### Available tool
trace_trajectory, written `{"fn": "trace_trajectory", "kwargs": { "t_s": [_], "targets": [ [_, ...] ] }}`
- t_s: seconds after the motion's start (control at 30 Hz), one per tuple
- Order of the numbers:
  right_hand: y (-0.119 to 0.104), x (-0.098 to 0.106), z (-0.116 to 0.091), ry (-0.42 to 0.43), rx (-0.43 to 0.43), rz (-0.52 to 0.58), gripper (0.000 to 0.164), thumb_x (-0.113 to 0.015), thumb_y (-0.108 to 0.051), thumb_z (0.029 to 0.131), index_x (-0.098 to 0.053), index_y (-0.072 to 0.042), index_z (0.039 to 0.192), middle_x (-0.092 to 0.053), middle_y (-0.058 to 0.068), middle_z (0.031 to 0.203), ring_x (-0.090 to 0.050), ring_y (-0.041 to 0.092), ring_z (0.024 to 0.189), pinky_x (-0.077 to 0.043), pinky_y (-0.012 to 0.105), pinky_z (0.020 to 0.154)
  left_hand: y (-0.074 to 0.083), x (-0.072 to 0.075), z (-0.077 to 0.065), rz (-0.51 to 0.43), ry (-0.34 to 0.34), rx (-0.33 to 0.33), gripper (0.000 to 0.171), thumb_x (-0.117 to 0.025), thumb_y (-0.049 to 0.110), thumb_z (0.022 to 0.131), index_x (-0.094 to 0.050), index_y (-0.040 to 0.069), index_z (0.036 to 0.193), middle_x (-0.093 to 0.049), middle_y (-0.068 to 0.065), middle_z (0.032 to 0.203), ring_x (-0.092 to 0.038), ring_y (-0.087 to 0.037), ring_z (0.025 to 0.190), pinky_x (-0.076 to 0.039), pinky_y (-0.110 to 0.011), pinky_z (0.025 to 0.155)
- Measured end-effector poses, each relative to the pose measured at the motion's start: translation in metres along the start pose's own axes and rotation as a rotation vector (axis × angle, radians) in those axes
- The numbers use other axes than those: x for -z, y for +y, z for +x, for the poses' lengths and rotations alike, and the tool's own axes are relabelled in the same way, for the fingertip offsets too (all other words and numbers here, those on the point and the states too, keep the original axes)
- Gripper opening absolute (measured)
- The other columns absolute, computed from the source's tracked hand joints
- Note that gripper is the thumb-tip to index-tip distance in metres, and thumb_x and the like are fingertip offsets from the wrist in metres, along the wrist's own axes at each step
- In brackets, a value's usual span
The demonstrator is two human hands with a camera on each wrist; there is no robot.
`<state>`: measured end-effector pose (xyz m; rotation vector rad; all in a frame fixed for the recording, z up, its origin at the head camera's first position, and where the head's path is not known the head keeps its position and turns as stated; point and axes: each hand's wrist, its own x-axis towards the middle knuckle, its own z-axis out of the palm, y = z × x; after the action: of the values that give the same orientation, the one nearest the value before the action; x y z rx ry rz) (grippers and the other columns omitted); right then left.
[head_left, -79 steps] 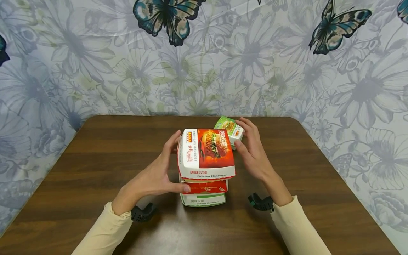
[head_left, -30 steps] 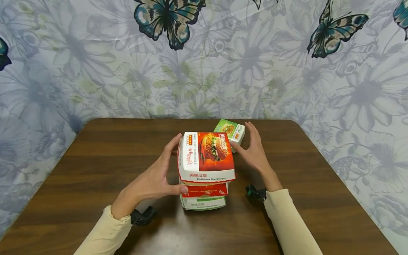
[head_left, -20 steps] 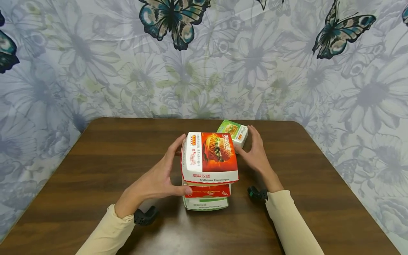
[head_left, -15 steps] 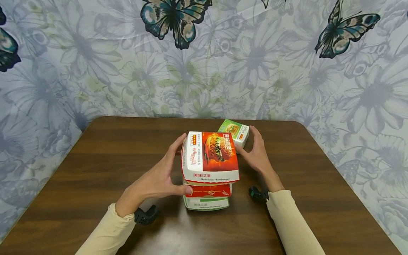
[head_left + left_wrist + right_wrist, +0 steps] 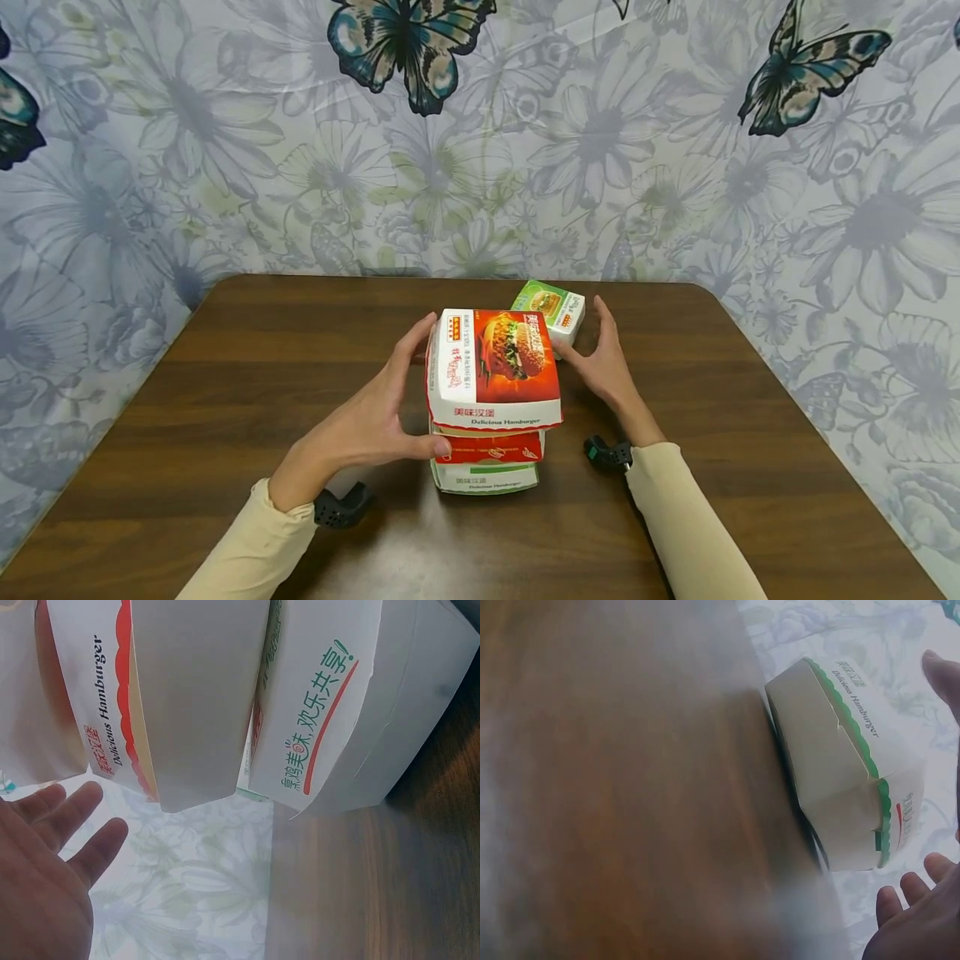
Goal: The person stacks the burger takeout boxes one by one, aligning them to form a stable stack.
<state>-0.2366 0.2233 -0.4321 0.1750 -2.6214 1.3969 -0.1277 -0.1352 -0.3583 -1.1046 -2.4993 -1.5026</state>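
Note:
A red-and-white hamburger box (image 5: pixel 493 367) tops a stack in the middle of the table. Under it sit a box with a red front (image 5: pixel 491 447) and a green-and-white box (image 5: pixel 486 478) at the bottom. My left hand (image 5: pixel 360 425) stands at the stack's left, its thumb over the red front. In the left wrist view its fingers (image 5: pixel 101 844) are extended and look apart from the boxes. Behind the stack at the right lies a green-topped hamburger box (image 5: pixel 551 310). Beside that one is my right hand (image 5: pixel 603 367), fingers spread, holding nothing; the stack hides whether its thumb touches the box.
The brown wooden table (image 5: pixel 262 367) runs back to a wall covering (image 5: pixel 585 167) with flowers and butterflies. Dark camera straps (image 5: pixel 341 506) sit on both wrists.
My right hand's fingers, on the green-topped box's right side 2.6 seconds ago, have drawn away from it to the right. The left hand and stack keep their place.

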Motion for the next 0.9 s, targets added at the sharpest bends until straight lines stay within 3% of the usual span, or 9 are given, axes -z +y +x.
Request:
{"fn": "trace_trajectory", "kwargs": {
  "t_s": [0.2,0.47,0.6,0.9],
  "targets": [
    [0.01,-0.003,0.003,-0.035,0.005,0.027,0.107,-0.073,-0.04,0.094,0.003,-0.022,0.167,-0.006,0.011,0.173,-0.012,0.034,0.158,-0.021,0.053,0.126,0.001,0.0,-0.001,-0.011,-0.003,0.003,0.126,-0.079,0.071,0.076,0.003,0.036,0.165,-0.022,-0.001,0.165,-0.032,-0.025,0.144,-0.032,-0.07,0.112],
    [0.018,-0.005,0.007,-0.065,0.046,0.075,0.109,-0.075,-0.033,0.094,0.006,-0.021,0.166,0.002,0.008,0.174,-0.003,0.028,0.16,-0.017,0.051,0.128,0.001,0.001,0.001,-0.013,-0.008,-0.005,0.127,-0.085,0.058,0.077,0.003,0.034,0.165,-0.028,-0.001,0.162,-0.033,-0.024,0.142,-0.034,-0.068,0.111],
    [0.012,-0.003,0.004,-0.083,0.037,0.089,0.109,-0.074,-0.031,0.095,0.008,-0.019,0.166,0.003,0.011,0.173,-0.001,0.029,0.16,-0.017,0.051,0.128,0.002,0.001,0.001,-0.006,-0.01,-0.008,0.126,-0.083,0.062,0.077,0.003,0.035,0.164,-0.028,-0.001,0.161,-0.033,-0.024,0.143,-0.035,-0.066,0.112],
    [0.02,-0.004,0.01,-0.092,0.04,0.103,0.112,-0.076,-0.032,0.094,0.008,-0.02,0.166,0.005,0.01,0.173,0.001,0.027,0.16,-0.015,0.05,0.128,0.003,0.001,0.0,-0.007,-0.003,-0.006,0.125,-0.08,0.068,0.077,0.003,0.034,0.165,-0.028,-0.002,0.162,-0.033,-0.024,0.143,-0.035,-0.067,0.112]
  ]
}}
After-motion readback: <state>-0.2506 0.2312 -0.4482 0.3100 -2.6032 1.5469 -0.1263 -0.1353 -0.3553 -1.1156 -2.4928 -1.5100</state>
